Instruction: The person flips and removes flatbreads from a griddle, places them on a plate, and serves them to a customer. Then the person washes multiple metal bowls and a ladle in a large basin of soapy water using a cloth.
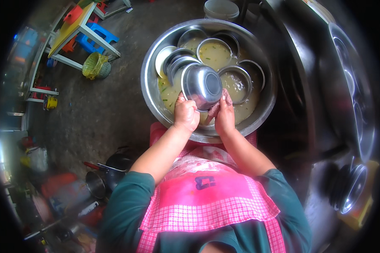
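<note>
My left hand (pixel 186 114) grips the rim of a stainless steel bowl (pixel 199 83), which is tilted with its outer base facing up toward me. In my right hand (pixel 225 115) is a wet pinkish cloth (pixel 214 110), pressed near the bowl's lower right edge. Both hands are over a large round metal basin (pixel 151 95) of cloudy yellowish water (pixel 166 98) with green bits afloat. Several metal bowls sit in that water, among them a filled one (pixel 214 54) at the back and another (pixel 236 83) at the right. More bowls (pixel 177 61) lean in an overlapping row at the left.
A white plastic bucket (pixel 221 10) stands behind the basin. On the right is a long metal surface (pixel 310 79) with a tray of dishes (pixel 351 79). Stacked metal plates (pixel 351 189) are at lower right. To the left are a table (pixel 71 34), a blue stool (pixel 96 38) and a basket (pixel 96 66).
</note>
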`<move>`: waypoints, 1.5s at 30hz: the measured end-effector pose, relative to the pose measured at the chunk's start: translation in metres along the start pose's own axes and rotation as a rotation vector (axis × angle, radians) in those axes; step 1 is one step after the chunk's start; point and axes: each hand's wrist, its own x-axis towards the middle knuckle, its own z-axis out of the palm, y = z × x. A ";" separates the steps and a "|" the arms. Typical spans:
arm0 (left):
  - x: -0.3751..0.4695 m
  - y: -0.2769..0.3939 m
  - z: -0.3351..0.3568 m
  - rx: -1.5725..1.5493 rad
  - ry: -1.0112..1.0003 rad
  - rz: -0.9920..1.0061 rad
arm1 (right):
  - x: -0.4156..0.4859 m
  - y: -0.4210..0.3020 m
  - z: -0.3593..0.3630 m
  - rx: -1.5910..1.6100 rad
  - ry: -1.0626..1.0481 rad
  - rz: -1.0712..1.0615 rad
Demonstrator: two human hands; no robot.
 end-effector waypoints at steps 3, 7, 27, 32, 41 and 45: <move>-0.004 -0.025 -0.005 0.197 0.104 0.044 | -0.016 0.007 0.013 -0.405 -0.047 -0.255; -0.031 -0.032 -0.012 0.484 0.025 0.006 | 0.006 0.004 0.006 -0.311 -0.110 -0.319; 0.025 -0.057 -0.035 2.272 -0.814 0.024 | 0.051 0.014 -0.065 0.060 0.167 -0.294; 0.030 -0.012 -0.025 1.977 -0.737 0.126 | 0.049 0.010 -0.061 0.054 0.264 -0.120; 0.058 0.073 0.140 1.025 -0.617 0.266 | 0.047 0.011 -0.065 -0.011 0.174 -0.074; 0.032 0.060 0.219 0.403 -1.122 0.592 | 0.051 0.017 -0.068 0.055 0.181 -0.049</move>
